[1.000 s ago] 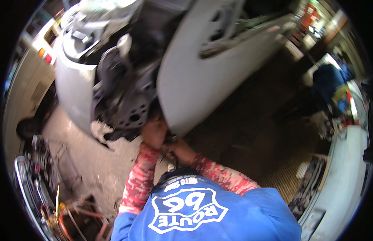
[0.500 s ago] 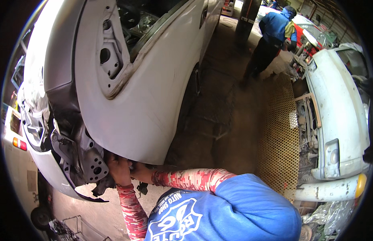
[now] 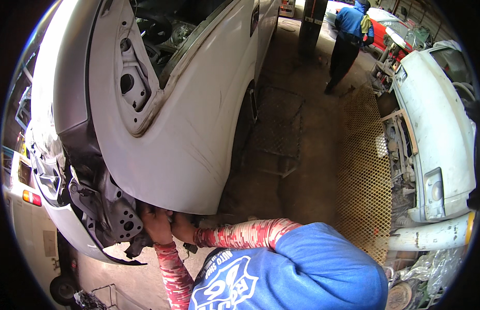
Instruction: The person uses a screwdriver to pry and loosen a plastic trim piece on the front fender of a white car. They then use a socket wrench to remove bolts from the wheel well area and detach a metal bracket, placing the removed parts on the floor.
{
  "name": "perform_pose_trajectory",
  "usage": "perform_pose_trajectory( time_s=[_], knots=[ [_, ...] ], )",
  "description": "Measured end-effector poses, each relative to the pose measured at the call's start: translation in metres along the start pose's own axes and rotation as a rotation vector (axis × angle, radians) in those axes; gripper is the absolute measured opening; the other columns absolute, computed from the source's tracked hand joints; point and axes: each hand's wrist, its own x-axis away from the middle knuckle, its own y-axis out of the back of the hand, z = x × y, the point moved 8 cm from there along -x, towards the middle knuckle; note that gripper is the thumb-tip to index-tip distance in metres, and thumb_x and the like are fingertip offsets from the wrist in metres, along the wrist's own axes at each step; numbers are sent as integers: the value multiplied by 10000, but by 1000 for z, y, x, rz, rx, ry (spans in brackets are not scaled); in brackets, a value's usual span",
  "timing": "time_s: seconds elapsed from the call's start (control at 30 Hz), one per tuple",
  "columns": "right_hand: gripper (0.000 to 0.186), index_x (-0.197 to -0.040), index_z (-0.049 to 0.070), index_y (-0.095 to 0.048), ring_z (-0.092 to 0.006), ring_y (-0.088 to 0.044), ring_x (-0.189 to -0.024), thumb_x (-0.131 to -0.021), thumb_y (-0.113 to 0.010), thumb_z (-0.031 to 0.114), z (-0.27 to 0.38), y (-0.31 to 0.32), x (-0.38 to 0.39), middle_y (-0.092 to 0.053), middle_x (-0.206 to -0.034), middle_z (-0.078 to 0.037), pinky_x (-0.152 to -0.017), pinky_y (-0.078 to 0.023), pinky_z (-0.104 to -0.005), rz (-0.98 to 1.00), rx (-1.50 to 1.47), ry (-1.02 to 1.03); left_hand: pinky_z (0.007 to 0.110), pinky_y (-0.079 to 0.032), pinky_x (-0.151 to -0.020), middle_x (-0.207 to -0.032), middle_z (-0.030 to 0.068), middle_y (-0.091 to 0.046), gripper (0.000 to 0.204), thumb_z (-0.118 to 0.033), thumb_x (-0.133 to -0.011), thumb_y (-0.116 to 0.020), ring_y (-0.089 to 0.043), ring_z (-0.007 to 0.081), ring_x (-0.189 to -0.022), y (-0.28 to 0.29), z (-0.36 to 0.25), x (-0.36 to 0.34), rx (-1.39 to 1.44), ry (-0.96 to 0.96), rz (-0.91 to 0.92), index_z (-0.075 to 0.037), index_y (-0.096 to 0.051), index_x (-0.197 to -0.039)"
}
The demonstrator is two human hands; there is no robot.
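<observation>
My left hand [image 3: 157,226] is at the lower front tip of a white car fender [image 3: 183,160], its fingers curled around something too small or hidden to make out. Close against it, my right hand [image 3: 182,228] reaches in from the right, with its fingers mostly hidden behind the left hand and the fender edge. Both forearms wear red-and-white patterned sleeves. Just left of my hands is a dark metal bracket [image 3: 117,216] with several round holes. Below it, a white bumper cover [image 3: 77,230] curves away from the car body.
A co-worker in a blue top [image 3: 349,26] stands at the far right, near a dark post [image 3: 311,31]. Along the right lie a yellow expanded-metal mesh [image 3: 361,186] and a pale vehicle body panel [image 3: 436,139]. A wire-mesh frame [image 3: 279,124] rests on the floor beside the car.
The co-worker has walked farther off, toward the back. My view has shifted slightly. Both my hands stay together at the fender's lower tip, with only a slight change in the fingers.
</observation>
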Motion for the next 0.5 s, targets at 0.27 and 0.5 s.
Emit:
perform_pose_trajectory(
  time_s=[0.27, 0.5],
  knots=[
    [274, -1076, 22, -536, -215, -515, -1023, -839, -666, 63, -15, -3, -2, -585, -1059, -127, -925, -428, -364, 112, 24, -69, 290, -438, -547, -701, 62, -592, 169, -103, -939, -545, -536, 113, -571, 4, 20, -1, -142, 113, 24, 49, -611, -976],
    [316, -1049, 25, -509, -336, -530, -1004, -825, -680, 168, -13, -4, -2, -559, -1043, -185, -907, -433, -419, -50, 27, 99, 297, -436, -546, -728, 87, -614, 165, -108, -932, -554, -536, 123, -579, 8, 9, -8, -152, -213, -55, 46, -608, -955]
  ],
)
